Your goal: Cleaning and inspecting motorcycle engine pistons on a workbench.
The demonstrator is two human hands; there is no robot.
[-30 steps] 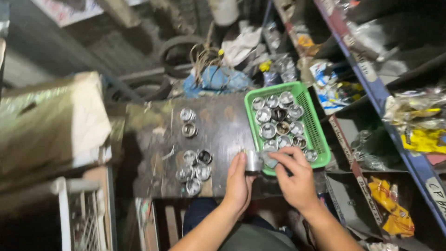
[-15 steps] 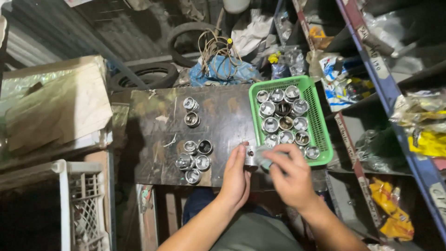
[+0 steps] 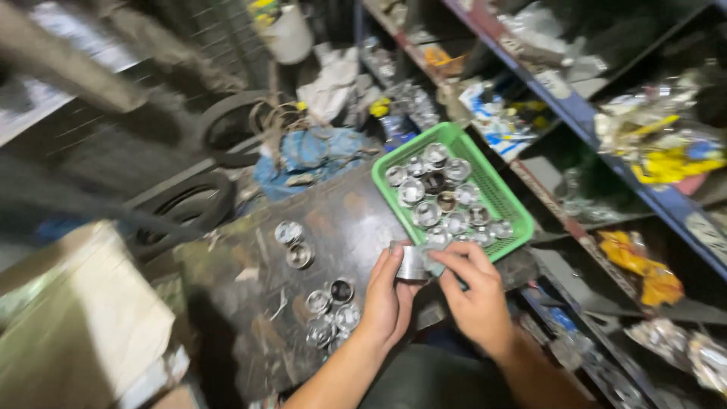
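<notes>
Your left hand (image 3: 385,291) grips short metal cylinder (image 3: 413,263) at near edge of dark worktable (image 3: 250,303), fingers curled round it. Your right hand (image 3: 473,291) pinches small grey piece against cylinder's right side; what it is, cannot tell. Left of hands: cluster of shiny metal rings (image 3: 329,310). Beyond: green basket (image 3: 496,193) full of same metal parts. Farther: blue rags (image 3: 307,151), tyres (image 3: 189,201), cluttered shelves (image 3: 598,113).

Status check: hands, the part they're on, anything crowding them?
Left hand and right hand both gripping one short silver metal cylinder. Green plastic basket of similar parts close beyond. Nothing blocking.
</notes>
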